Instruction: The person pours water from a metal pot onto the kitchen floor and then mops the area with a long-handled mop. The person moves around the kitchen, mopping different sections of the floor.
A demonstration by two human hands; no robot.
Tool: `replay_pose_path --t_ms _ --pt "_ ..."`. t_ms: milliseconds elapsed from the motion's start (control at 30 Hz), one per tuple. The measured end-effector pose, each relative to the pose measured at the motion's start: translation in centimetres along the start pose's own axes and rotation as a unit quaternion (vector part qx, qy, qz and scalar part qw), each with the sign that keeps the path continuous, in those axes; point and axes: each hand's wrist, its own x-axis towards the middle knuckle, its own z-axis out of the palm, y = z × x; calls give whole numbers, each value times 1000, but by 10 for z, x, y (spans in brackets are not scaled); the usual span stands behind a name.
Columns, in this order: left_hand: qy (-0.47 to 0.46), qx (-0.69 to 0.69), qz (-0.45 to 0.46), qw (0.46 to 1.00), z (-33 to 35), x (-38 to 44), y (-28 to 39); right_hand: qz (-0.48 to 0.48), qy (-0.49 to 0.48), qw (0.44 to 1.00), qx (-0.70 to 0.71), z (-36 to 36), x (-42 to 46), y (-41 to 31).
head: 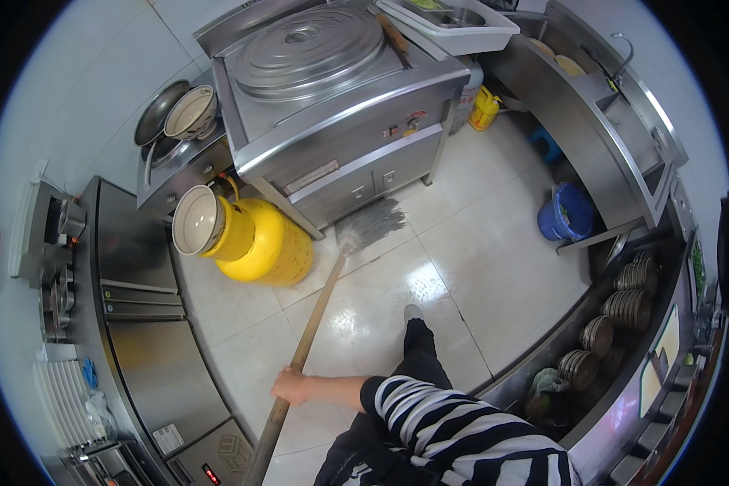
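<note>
My right hand (290,386) is closed around the wooden handle of a mop (316,316), with the arm in a black-and-white striped sleeve. The handle slants up from the bottom edge to a grey string mop head (370,228), which lies spread on the pale tiled floor (364,316). The strands rest at the foot of a stainless-steel cooking unit (364,164), just right of a yellow gas cylinder (267,243). My left hand is out of view, and the handle's near end is cut off by the picture's bottom edge.
A bowl (198,220) sits on the cylinder. Steel refrigerated cabinets (164,364) line the left. Toward the right are a blue bucket (565,212), a steel sink unit (607,133) and a low shelf with stacked bowls (626,310). A yellow jug (484,109) stands behind the cooking unit's right side.
</note>
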Motion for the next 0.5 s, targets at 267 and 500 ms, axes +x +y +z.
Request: replay_pose_path --t_ms 267,500 --pt "28 -8 -129 991 -44 -9 -39 -41 -45 994 94 17 -18 -51" --pt "-94 50 -37 994 48 -10 -37 -19 -77 996 37 -9 -83 39"
